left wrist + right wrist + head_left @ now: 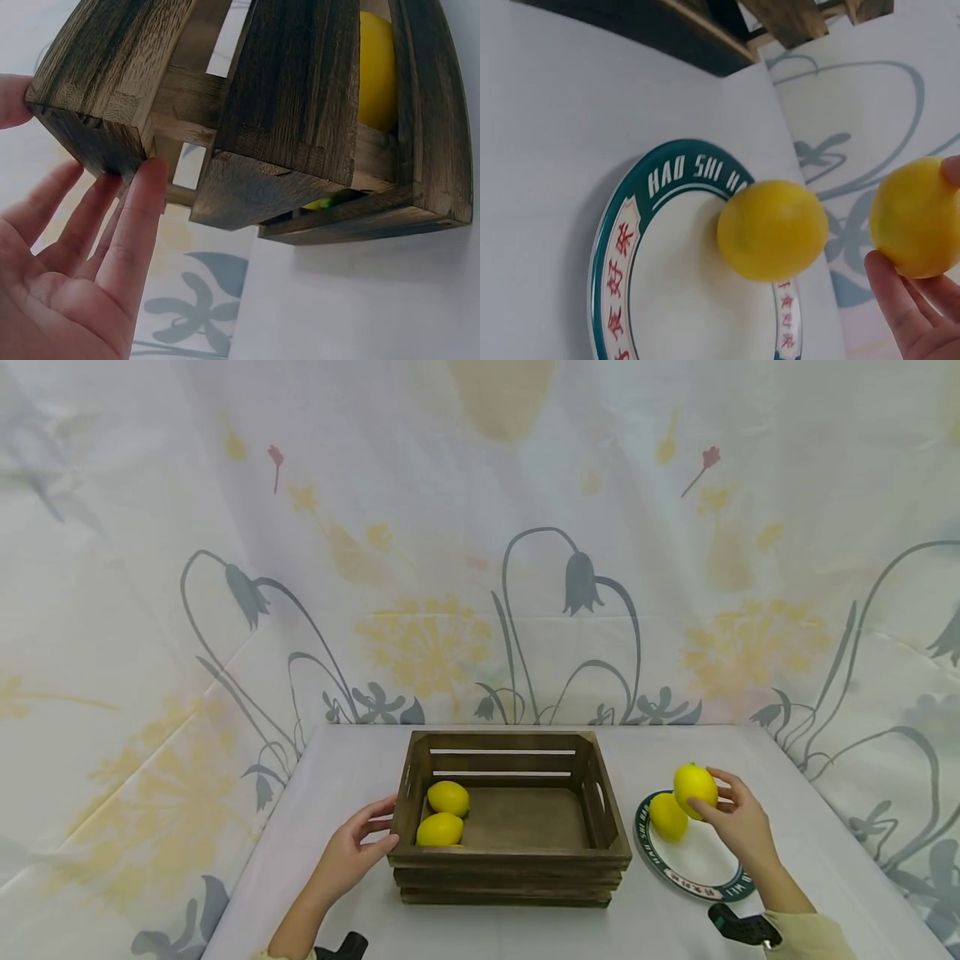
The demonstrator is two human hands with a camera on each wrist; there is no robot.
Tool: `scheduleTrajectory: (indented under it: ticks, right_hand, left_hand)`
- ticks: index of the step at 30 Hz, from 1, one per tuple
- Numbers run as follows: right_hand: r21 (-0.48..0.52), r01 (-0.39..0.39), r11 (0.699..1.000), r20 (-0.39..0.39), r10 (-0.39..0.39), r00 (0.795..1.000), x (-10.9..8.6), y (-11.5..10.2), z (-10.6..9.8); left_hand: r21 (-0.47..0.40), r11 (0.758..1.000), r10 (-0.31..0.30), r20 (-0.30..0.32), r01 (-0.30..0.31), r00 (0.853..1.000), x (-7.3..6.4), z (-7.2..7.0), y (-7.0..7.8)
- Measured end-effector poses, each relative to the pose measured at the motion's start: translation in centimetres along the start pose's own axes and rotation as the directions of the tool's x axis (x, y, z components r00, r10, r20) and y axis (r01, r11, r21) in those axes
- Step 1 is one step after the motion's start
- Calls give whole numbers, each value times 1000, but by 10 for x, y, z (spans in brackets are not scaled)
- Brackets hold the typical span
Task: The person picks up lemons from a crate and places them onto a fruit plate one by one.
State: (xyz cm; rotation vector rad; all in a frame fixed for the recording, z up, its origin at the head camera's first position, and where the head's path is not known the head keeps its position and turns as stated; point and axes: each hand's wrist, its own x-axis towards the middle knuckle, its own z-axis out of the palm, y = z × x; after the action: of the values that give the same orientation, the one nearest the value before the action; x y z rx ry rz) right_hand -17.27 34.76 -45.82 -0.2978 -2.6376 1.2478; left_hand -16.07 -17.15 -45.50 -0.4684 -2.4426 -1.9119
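Inside the brown slatted wooden crate (510,864), two yellow lemons (440,829) lie against the left wall. My left hand (352,846) grips the crate's left side near the front corner, thumb and fingers on the upper slat (112,67). A third lemon (695,789) is pinched between the thumb and fingers of my right hand (742,827), held up over the plate's far side. Below it, another lemon (772,230) rests on the white plate (697,860), close to the rim. The plate's green rim carries white lettering and red characters.
The plate stands just right of the crate on a white-covered table (315,793). Behind and at both sides hangs a pale curtain (465,568) printed with flowers. Dark straps with devices (742,927) are worn on both wrists.
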Motion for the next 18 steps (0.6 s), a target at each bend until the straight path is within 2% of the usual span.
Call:
scheduleTrajectory:
  ticks: [9, 18]
  right_hand:
    - [-15, -37, 999, 17, 37, 999, 11, 35, 2]
    - [-35, -95, 995, 65, 97, 993, 7, 40, 1]
  left_hand:
    - [-20, 999, 31, 30, -31, 999, -5, -1, 0]
    - [-30, 999, 44, 33, -43, 999, -5, -2, -1]
